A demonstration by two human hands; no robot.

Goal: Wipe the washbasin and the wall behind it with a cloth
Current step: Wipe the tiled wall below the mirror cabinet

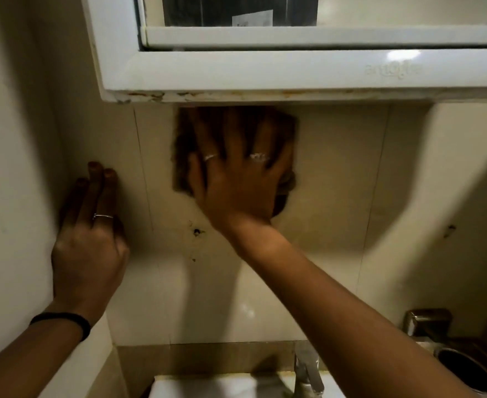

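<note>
Left side wall (12, 168): cream, plain. Left hand (88, 245) rests flat against it near the corner, fingers straight and together, holding nothing. Thin ring on one finger; black band (64, 321) round the wrist.

Back wall (337, 179): cream tiles, vertical joints visible. Small dark hole (197, 232) with a few specks around and below it, just left of the right wrist.

Centre: brown cloth (183, 156) spread flat on the back wall, directly under the bottom edge of the white cabinet (236, 73). Right hand (238, 179) lies on top of the cloth, palm to the wall, fingers spread and straight, pressing it against the tile; not curled round it. Two rings on this hand. Cloth edges show to the left of the hand, above the fingertips, and at the lower right by the heel of the palm. Image is motion-blurred here, so cloth texture cannot be made out.

Bottom centre: white rim of the washbasin (208, 386), with a metal tap (308, 372) rising at its back edge, partly behind the right forearm.

Lower right: a metal fixture (426, 323) on the wall, and below it a round metal cup (463, 369), dark inside.
</note>
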